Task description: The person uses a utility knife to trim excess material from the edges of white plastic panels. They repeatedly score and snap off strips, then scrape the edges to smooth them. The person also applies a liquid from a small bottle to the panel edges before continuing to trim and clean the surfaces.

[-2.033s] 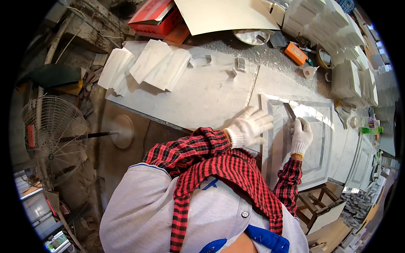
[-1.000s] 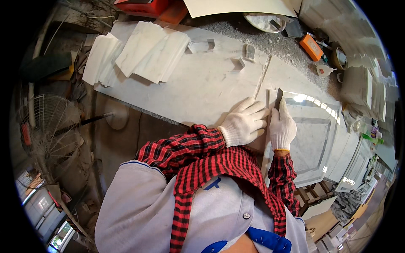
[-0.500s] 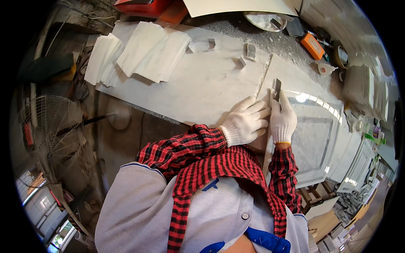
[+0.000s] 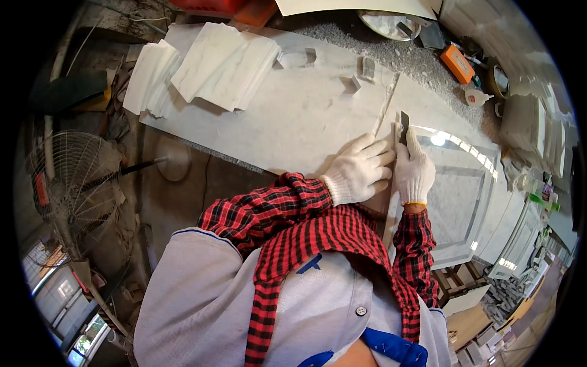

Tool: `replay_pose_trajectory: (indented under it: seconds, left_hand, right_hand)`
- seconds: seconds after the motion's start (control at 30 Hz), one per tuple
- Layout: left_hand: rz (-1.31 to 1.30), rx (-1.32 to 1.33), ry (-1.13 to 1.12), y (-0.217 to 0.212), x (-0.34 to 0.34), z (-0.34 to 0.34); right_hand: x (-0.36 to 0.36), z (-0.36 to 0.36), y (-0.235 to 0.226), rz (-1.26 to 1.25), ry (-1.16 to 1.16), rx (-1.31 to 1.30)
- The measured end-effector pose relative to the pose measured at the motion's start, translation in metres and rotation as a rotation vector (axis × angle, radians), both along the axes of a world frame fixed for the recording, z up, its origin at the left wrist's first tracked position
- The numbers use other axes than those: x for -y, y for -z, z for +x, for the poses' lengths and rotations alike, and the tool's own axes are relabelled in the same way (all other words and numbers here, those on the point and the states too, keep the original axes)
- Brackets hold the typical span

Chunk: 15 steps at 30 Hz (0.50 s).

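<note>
My left hand [image 4: 359,171], in a white knit glove, lies flat with its fingers apart on the pale marble slab [image 4: 269,125], beside a narrow seam. Just right of it, my gloved right hand [image 4: 417,170] is closed around a flat dark metal blade, like a scraper [image 4: 404,120]. The blade points away from me, its far end showing above my fingers along a narrow pale strip edge. What its near end looks like is hidden in the glove. Under and right of my right hand is a polished marble panel [image 4: 455,199] with a grey inlaid border.
Stacked marble tiles [image 4: 223,67] lie at the far left of the slab. Small angled stone pieces [image 4: 351,85] sit farther back. An orange box [image 4: 458,63] and a round dish [image 4: 391,25] of white material stand beyond. A wire fan [image 4: 72,189] is at left.
The whole view has shifted slightly. Both hands stay in about the same place on the stone, and the right one still holds the scraper.
</note>
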<state>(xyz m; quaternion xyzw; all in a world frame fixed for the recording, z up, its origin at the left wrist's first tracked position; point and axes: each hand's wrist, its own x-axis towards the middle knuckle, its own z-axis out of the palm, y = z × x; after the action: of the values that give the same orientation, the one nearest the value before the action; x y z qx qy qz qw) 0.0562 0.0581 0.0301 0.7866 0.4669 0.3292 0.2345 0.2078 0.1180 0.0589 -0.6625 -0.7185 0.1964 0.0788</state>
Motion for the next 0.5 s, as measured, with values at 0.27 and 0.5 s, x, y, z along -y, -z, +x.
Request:
replay_pose_trajectory:
  seconds: [0.27,0.5]
  left_hand:
    - [0.07,0.065,-0.002,-0.002,0.0,-0.004]
    - [0.082,0.073,-0.01,-0.001,0.004,-0.004]
  right_hand:
    - [-0.012,0.024,-0.005,-0.03,-0.144,0.006]
    - [-0.014,0.035,-0.007,-0.006,-0.289,0.045]
